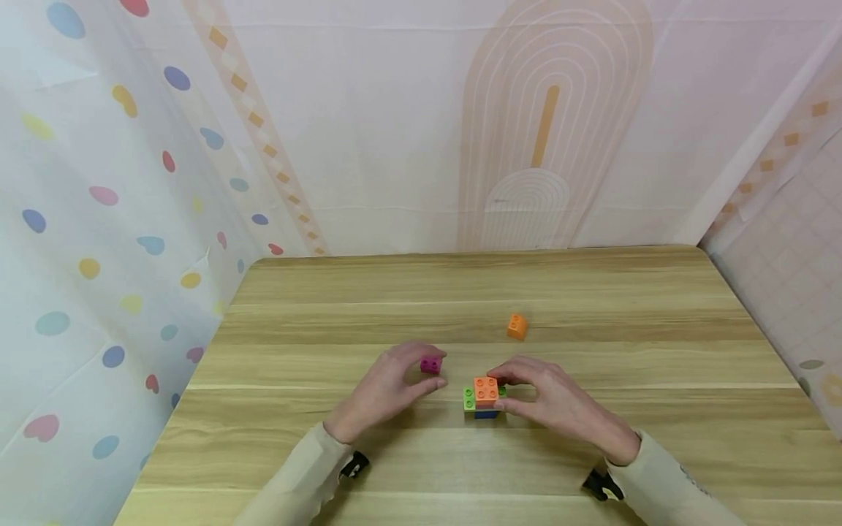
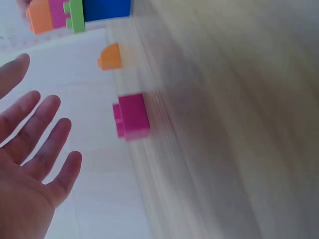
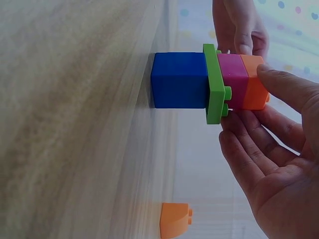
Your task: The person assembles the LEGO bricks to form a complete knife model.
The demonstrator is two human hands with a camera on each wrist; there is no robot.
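Observation:
A stack of toy bricks stands upright on the table: a blue brick (image 3: pixel 179 80) at the bottom, a flat green plate (image 3: pixel 214 84) over it, a magenta brick (image 3: pixel 232 77) above that, and an orange brick (image 1: pixel 486 389) on top. My right hand (image 1: pixel 549 394) pinches the top of the stack, its thumb on the orange brick and fingers on the opposite side. A separate magenta brick (image 2: pixel 133 117) sits on the table left of the stack. Around it, without touching, hovers my left hand (image 1: pixel 395 380), fingers apart and holding nothing.
A small orange brick with a curved side (image 1: pixel 517 326) lies farther back on the wooden table (image 1: pixel 368 292). Patterned cloths (image 1: pixel 381 131) hang behind and beside the table. Each wrist wears a black device (image 1: pixel 354 465).

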